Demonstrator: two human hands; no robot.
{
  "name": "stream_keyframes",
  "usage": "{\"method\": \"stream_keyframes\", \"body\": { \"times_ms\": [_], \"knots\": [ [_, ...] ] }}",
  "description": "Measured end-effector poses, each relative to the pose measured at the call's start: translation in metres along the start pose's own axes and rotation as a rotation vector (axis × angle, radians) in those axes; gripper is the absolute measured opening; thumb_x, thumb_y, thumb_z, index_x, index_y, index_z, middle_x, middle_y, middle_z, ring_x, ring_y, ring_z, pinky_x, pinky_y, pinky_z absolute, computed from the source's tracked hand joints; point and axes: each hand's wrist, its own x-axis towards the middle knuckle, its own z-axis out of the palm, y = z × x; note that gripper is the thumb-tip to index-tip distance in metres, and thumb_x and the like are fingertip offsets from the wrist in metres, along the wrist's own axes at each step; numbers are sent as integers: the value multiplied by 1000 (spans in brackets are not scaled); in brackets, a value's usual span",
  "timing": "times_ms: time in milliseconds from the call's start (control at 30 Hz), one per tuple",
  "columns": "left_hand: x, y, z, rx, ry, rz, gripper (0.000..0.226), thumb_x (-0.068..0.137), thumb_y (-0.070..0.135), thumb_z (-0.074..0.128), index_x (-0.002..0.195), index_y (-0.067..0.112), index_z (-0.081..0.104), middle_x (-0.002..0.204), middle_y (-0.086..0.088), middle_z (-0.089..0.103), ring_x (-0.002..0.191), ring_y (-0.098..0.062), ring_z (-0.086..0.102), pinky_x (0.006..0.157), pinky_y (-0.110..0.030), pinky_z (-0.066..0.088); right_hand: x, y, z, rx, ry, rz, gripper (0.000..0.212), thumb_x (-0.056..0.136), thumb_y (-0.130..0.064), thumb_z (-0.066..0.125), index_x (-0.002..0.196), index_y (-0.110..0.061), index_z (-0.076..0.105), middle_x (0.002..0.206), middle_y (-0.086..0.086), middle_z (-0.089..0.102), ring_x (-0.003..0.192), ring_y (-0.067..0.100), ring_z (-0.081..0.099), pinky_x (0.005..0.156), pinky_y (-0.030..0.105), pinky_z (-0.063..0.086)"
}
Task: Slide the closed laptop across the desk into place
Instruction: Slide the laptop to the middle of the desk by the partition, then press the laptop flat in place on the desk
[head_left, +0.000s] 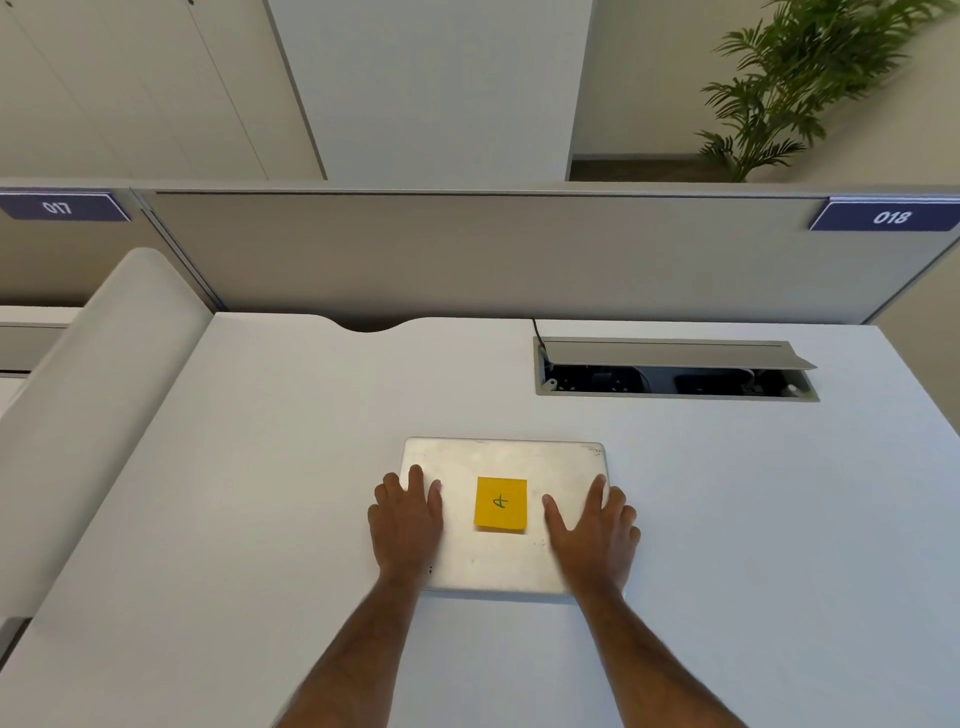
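On the desk (260, 467), left hand (408, 525) and right hand (592, 535) press flat, fingers spread, on the closed laptop (501, 457); sliding seems underway, needing even pressure.

Head-worn view, forward and down over the desk (249, 467).

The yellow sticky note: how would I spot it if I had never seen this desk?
Start at the white desk below the grey partition. Near its front lies a closed silver laptop, with the left hand and right hand flat on its lid. Between them sits the sticky note, the only bright yellow thing, with a handwritten mark.
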Motion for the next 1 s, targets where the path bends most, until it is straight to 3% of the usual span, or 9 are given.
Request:
{"method": "stream_keyframes", "body": {
  "times_ms": [233, 367, 500, 600, 800, 1000],
  "knots": [
    [-1, -4, 1, -3, -4, 2, 37, 98, 43, 52, 118, 14, 61, 91, -15, 57, 78, -32, 57, 61, -41, 48, 1, 2, 1, 39, 34, -19, 82, 86, -69, 53, 139, -8, 43, 125, 14, 53, 106, 33, 52, 83, 47, 49],
    [-4, -2, -3, -58, -22, -27, 41, 98, 44, 50, 125, 15, 60, 103, -16, 57, 88, -33, 57, 69, -42, 50, 1, 1, -1, 69, 42, -52, 84, 90, -67, 48, 145, -5, 37, 150, 18, 43, 128, 36, 46, 102, 50, 46],
    [-9, 8, -7, -102, 45, 39, 57, 100, 49, 36, 140, 12, 53, 135, -21, 55, 117, -37, 57, 96, -47, 50, -1, -9, -6, 80, -6, -194, 85, 96, -66, 22, 157, -5, 23, 166, 16, 21, 151, 35, 25, 122, 48, 27],
    [-14, 23, -10, -125, 109, 249, 59, 101, 40, 32, 144, 3, 49, 149, -25, 48, 138, -38, 47, 112, -52, 42, -4, -20, -5, 43, -32, -391, 80, 98, -57, 8, 159, -7, 16, 169, 13, 7, 156, 30, 9, 127, 46, 17],
    [-23, 44, -9, -103, 47, 439, 58, 104, 31, 29, 152, -1, 32, 162, -18, 27, 151, -33, 24, 125, -48, 19, -9, -38, -7, -32, -32, -562, 64, 103, -36, 16, 156, 1, 25, 167, 18, 13, 155, 33, 13, 127, 45, 15],
    [-27, 55, -14, -111, 24, 398, 57, 102, 29, 32, 148, -4, 39, 158, -23, 35, 147, -36, 33, 118, -51, 34, -9, -47, -10, -42, -64, -583, 59, 106, -30, 31, 157, 0, 21, 167, 17, 9, 156, 32, 11, 127, 44, 15]
  ]
}}
